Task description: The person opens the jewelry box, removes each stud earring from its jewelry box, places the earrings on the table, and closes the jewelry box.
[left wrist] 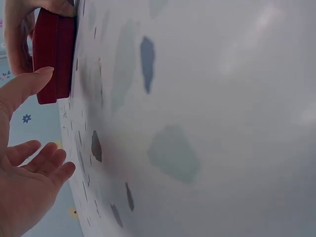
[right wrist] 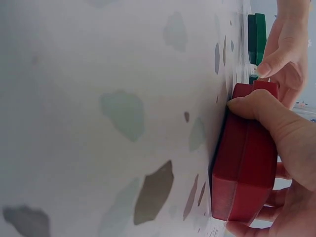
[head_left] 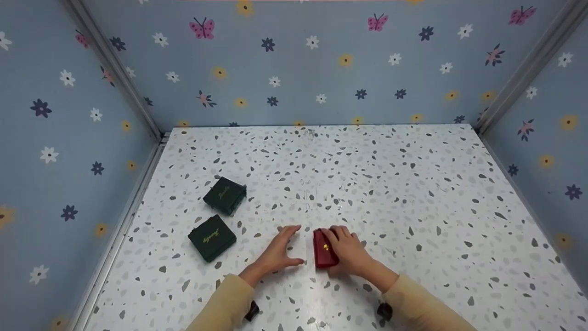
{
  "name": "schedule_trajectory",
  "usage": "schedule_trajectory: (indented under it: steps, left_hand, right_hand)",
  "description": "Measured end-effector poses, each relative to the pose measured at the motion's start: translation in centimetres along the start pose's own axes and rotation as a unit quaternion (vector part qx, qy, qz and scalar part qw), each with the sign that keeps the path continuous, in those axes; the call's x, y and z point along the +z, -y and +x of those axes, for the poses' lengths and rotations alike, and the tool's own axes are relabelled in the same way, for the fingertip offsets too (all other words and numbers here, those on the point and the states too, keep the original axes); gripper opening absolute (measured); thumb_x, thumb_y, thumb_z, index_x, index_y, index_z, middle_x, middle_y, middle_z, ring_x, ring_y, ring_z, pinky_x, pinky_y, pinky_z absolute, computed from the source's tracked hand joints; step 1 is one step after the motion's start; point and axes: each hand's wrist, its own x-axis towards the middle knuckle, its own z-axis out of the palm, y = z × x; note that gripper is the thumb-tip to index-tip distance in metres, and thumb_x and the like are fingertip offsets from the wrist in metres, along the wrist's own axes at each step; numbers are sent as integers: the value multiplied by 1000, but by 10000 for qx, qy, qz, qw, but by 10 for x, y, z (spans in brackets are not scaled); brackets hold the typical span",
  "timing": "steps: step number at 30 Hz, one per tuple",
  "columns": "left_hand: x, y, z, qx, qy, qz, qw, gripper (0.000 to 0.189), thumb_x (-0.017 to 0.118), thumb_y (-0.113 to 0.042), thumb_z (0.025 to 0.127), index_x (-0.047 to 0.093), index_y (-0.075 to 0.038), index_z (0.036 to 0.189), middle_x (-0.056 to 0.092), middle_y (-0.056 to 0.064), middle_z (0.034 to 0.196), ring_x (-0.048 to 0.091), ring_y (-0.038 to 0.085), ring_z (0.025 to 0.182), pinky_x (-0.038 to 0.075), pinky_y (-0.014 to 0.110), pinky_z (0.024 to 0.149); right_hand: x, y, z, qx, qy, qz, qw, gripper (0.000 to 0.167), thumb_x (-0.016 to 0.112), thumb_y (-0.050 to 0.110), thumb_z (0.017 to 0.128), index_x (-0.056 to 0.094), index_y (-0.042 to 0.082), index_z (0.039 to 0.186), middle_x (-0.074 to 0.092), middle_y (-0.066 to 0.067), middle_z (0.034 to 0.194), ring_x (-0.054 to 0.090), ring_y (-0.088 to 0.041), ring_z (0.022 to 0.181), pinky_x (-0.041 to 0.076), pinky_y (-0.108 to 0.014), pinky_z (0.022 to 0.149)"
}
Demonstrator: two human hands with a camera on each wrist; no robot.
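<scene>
Beige sleeves (head_left: 425,301), nearer than the red box (head_left: 322,258); right hand (head_left: 351,253), fingers clamped round it; left hand (head_left: 275,253) beside it, fingers apart. One-handed grip, if loose, might let it skid.

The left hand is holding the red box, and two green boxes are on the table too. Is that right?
Not quite: it's the right hand that grips the red box. The head view shows the left hand apart from it. Two green boxes are on the table too.

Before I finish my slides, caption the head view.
Right hand grips a red box, left hand open alongside, two green boxes farther left.
</scene>
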Motion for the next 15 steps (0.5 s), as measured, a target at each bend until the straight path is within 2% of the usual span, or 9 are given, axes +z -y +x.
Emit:
schedule_trajectory:
  steps: [5,10,15]
  left_hand:
    - [7,0,2,150,46,-74,9998,83,78,-14,65,32,3,132,38,16,128,38,30,118,32,38,98]
    - [12,-1,4,330,77,-20,9994,85,79,-15,62,33,4,131,39,17,127,38,29,117,31,37,98]
    - [15,-4,7,369,113,8,9993,90,80,-16,61,30,5,132,38,17,128,37,27,119,29,35,100]
  right_hand:
    - [0,0,0,5,6,-14,10000,98,79,40,51,33,7,131,40,-16,121,37,-29,109,40,-48,79]
    - [-1,0,0,-10,18,-29,10000,97,78,40,53,33,6,131,40,-16,121,37,-29,109,40,-48,79]
    - [-1,0,0,-51,-20,-4,10000,98,79,40,52,33,6,131,40,-15,120,37,-29,109,40,-49,79]
